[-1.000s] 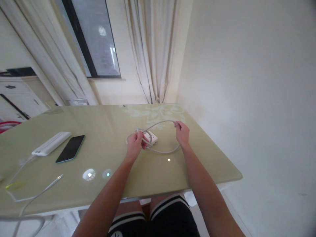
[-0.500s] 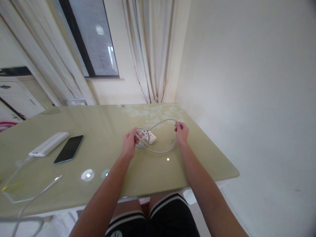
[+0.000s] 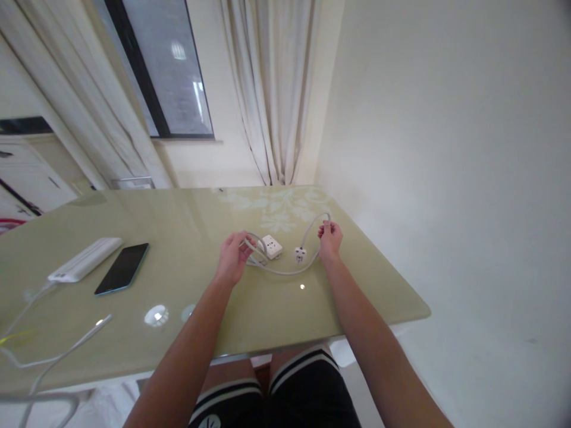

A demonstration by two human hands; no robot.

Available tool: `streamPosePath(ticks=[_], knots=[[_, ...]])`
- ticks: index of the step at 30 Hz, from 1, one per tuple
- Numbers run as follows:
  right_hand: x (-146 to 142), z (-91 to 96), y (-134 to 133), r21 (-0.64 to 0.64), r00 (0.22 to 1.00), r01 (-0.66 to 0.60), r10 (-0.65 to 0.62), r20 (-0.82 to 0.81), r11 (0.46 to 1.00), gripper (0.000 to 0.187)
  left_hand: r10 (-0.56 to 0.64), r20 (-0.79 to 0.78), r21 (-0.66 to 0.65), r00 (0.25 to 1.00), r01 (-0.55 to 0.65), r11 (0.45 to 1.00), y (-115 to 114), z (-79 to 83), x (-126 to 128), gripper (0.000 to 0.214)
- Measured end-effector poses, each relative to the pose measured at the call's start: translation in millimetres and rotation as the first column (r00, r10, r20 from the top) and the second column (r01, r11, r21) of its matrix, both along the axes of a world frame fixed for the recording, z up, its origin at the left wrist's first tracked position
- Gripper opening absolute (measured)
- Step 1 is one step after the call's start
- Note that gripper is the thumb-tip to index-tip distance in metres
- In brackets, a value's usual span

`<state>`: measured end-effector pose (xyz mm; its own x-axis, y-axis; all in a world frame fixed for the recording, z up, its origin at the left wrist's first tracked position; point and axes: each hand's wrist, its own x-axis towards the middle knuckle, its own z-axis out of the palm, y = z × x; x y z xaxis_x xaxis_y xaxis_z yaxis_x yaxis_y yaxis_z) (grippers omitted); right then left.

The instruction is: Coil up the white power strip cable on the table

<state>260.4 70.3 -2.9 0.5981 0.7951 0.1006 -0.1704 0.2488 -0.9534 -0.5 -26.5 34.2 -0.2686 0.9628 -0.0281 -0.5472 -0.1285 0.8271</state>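
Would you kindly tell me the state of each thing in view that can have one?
Left hand: holding loops of cable
Right hand: gripping the cable
Grey cable: partly looped
Plug: unplugged
Socket block: visible sockets unoccupied
Phone: flat, screen dark
White device: lying flat, cord attached
White connector: loose
Curtain: drawn aside

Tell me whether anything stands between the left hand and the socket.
Yes: loops of cord, held in the left hand, stand between it and the socket, by the socket's left side.
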Motion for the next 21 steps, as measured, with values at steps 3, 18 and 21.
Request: streamPosePath(ticks=[3, 18, 21], knots=[[-0.4, -3.2, 3.2, -0.002, 0.999, -0.002, 0.001, -0.046, 1.000, 0.027, 0.051, -0.014, 0.012, 0.999, -0.051, 0.999, 0.5, 0.9, -2.7, 0.037], [9.8, -19.1, 18.7, -0.164, 0.981, 0.173, -0.184, -0.054, 0.971, 0.018, 0.289, -0.528, 0.073, 0.799, -0.297, 0.952, 11.7, -19.1, -21.3, 0.030], [6.8, -21.7, 19.0, -0.210, 0.986, 0.167, -0.169, 0.009, 0.963, 0.022, 0.303, -0.829, 0.102, 0.470, -0.404, 0.909, 14.6, -33.4, -37.7, 0.029]])
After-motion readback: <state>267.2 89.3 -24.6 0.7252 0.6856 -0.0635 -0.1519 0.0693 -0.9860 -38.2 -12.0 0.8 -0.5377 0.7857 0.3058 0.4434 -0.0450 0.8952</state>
